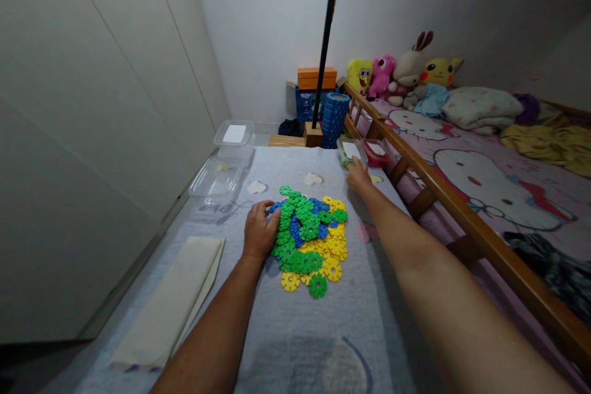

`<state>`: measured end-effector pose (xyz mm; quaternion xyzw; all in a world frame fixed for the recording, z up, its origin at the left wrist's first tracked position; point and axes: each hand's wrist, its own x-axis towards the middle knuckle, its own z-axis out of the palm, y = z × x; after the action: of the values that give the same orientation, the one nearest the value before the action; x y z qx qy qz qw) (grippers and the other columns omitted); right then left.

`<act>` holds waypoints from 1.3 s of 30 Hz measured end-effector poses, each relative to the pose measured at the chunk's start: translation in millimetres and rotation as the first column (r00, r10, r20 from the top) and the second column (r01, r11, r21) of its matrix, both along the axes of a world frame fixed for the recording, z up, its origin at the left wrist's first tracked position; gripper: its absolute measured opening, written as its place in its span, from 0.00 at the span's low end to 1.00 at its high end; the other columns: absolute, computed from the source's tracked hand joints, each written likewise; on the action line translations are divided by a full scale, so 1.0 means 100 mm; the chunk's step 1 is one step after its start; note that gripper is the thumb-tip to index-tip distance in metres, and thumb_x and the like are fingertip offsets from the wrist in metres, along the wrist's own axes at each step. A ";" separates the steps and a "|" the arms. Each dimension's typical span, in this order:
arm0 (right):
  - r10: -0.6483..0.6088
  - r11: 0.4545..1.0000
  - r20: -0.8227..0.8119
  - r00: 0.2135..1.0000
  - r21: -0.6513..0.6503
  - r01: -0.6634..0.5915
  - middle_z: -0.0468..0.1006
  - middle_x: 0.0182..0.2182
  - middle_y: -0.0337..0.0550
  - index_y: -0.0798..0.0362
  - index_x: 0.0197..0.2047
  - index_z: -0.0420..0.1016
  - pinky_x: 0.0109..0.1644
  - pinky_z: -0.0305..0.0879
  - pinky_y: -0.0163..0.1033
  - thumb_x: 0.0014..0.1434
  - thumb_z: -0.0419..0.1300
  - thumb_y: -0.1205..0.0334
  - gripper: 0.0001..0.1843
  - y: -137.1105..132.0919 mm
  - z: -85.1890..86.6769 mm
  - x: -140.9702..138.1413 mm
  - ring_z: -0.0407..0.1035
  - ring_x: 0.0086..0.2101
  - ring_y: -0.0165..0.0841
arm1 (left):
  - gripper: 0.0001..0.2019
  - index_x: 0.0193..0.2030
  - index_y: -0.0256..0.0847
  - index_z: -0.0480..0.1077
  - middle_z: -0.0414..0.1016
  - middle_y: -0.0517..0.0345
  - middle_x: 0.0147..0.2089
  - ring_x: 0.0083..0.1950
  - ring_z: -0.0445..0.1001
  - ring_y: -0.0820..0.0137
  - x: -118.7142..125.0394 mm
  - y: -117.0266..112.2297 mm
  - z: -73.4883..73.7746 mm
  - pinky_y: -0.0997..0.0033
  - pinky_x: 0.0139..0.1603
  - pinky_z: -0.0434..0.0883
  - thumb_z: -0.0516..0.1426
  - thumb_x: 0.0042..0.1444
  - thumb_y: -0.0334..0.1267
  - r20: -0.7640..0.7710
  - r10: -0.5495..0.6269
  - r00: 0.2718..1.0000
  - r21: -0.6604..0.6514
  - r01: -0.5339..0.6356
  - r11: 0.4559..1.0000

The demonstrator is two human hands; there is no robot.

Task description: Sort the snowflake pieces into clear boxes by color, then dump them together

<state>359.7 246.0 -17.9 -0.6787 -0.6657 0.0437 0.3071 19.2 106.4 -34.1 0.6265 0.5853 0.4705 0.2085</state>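
A pile of plastic snowflake discs in green [310, 231], blue [295, 231] and yellow [332, 269] lies in the middle of the cloth-covered table. At the pile's left edge rests my left hand [259, 228], palm down, its thumb apart from the bent fingers and touching the discs. My right hand [359, 175] is stretched to the far right, fingertips at the near edge of a clear box [344, 160] with something green inside and a white label. One of its fingers is extended; the others are partly hidden. Beside that box stands a red-filled container [376, 152], also labelled white.
At the far left stand a clear lidded container [234, 134] and an open clear tub [217, 177]. A folded cream cloth [170, 301] lies at the left front. A wooden bed rail [443, 209] runs along the right, and a black pole [325, 43] rises behind the table.
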 end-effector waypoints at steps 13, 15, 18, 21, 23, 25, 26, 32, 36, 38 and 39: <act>0.073 0.997 0.130 0.989 -0.013 -0.072 0.77 0.51 0.54 0.53 0.43 0.82 0.59 0.64 0.51 0.58 0.56 0.70 0.15 -0.40 0.18 0.11 0.66 0.50 0.44 | 0.12 0.44 0.44 0.74 0.78 0.48 0.46 0.50 0.77 0.55 -0.02 0.00 0.00 0.52 0.58 0.72 0.59 0.58 0.47 0.061 -0.007 0.998 -0.017 0.008 1.000; 0.095 0.995 0.188 0.977 -0.019 -0.093 0.77 0.53 0.56 0.54 0.43 0.83 0.61 0.64 0.53 0.58 0.54 0.73 0.17 -0.66 0.17 0.15 0.68 0.51 0.45 | 0.12 0.44 0.44 0.74 0.78 0.47 0.47 0.50 0.77 0.55 -0.02 -0.01 0.01 0.51 0.58 0.72 0.58 0.59 0.47 0.063 -0.013 0.998 -0.019 0.014 1.000; 0.143 0.989 0.329 0.934 -0.075 -0.125 0.75 0.59 0.59 0.56 0.47 0.82 0.60 0.64 0.55 0.58 0.52 0.76 0.21 -1.14 0.16 0.18 0.69 0.53 0.49 | 0.12 0.44 0.44 0.74 0.78 0.47 0.47 0.51 0.77 0.55 -0.02 -0.02 0.02 0.51 0.59 0.72 0.58 0.58 0.47 0.069 -0.027 0.997 -0.027 0.029 0.999; 0.151 0.988 0.405 0.902 -0.101 -0.120 0.74 0.63 0.57 0.55 0.50 0.82 0.60 0.66 0.53 0.59 0.53 0.75 0.21 -1.68 0.17 0.17 0.69 0.54 0.50 | 0.12 0.44 0.44 0.74 0.78 0.47 0.47 0.53 0.77 0.55 -0.04 -0.03 0.01 0.52 0.60 0.72 0.59 0.58 0.47 0.093 -0.039 0.995 -0.029 0.041 0.999; 0.171 0.985 0.431 0.886 -0.092 -0.146 0.75 0.61 0.58 0.55 0.49 0.82 0.60 0.66 0.53 0.61 0.53 0.73 0.19 -2.03 0.19 0.13 0.69 0.54 0.50 | 0.13 0.45 0.43 0.73 0.78 0.47 0.48 0.54 0.76 0.55 -0.05 -0.03 0.02 0.52 0.60 0.72 0.59 0.57 0.47 0.099 -0.015 0.995 -0.010 0.016 1.000; 0.180 0.984 0.448 0.876 -0.090 -0.157 0.76 0.60 0.57 0.54 0.48 0.82 0.61 0.67 0.53 0.63 0.53 0.72 0.17 -2.35 0.23 0.08 0.70 0.54 0.50 | 0.14 0.47 0.42 0.73 0.77 0.46 0.49 0.56 0.75 0.54 -0.05 -0.06 0.07 0.50 0.62 0.70 0.59 0.58 0.46 0.065 0.034 0.997 0.048 -0.037 0.998; 0.196 0.981 0.452 0.870 -0.096 -0.171 0.77 0.59 0.57 0.54 0.48 0.82 0.61 0.67 0.52 0.63 0.54 0.72 0.17 -2.49 0.25 0.05 0.70 0.53 0.49 | 0.14 0.48 0.41 0.72 0.77 0.45 0.50 0.57 0.75 0.54 -0.04 -0.08 0.11 0.49 0.63 0.69 0.58 0.58 0.46 0.035 0.058 0.998 0.094 -0.061 0.994; 0.247 0.969 0.332 0.910 -0.068 -0.238 0.80 0.54 0.52 0.51 0.48 0.81 0.59 0.69 0.47 0.64 0.53 0.69 0.16 -2.75 0.50 0.09 0.74 0.52 0.43 | 0.14 0.53 0.41 0.71 0.76 0.46 0.55 0.62 0.72 0.56 0.33 -0.48 0.57 0.49 0.67 0.66 0.58 0.63 0.42 -0.108 -0.043 0.993 0.343 0.078 0.936; 0.067 0.998 0.194 0.979 -0.035 -0.061 0.84 0.43 0.52 0.54 0.45 0.82 0.52 0.70 0.43 0.64 0.54 0.65 0.15 -2.26 0.61 0.32 0.77 0.42 0.40 | 0.14 0.56 0.41 0.71 0.76 0.45 0.59 0.64 0.71 0.57 0.82 -0.81 0.70 0.49 0.69 0.66 0.57 0.64 0.38 -0.138 -0.372 0.918 0.264 0.396 0.880; -0.083 0.995 0.171 0.982 -0.045 0.092 0.84 0.45 0.55 0.58 0.46 0.82 0.52 0.69 0.43 0.62 0.56 0.64 0.15 -1.95 0.59 0.43 0.77 0.41 0.40 | 0.17 0.58 0.41 0.70 0.74 0.44 0.62 0.67 0.70 0.56 1.06 -0.92 0.65 0.48 0.70 0.66 0.58 0.63 0.38 -0.109 -0.519 0.848 0.145 0.530 0.836; -0.162 0.984 0.168 0.972 -0.053 0.173 0.83 0.46 0.57 0.59 0.47 0.82 0.52 0.69 0.42 0.61 0.57 0.63 0.16 -1.80 0.57 0.47 0.77 0.42 0.41 | 0.20 0.61 0.41 0.69 0.73 0.43 0.65 0.69 0.69 0.55 1.17 -0.96 0.60 0.47 0.72 0.65 0.59 0.62 0.38 -0.077 -0.565 0.821 0.082 0.570 0.817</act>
<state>406.3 65.7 39.4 -0.7436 -0.6272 -0.0157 0.2312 136.6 10.5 26.1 0.7936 0.3525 0.4003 0.2927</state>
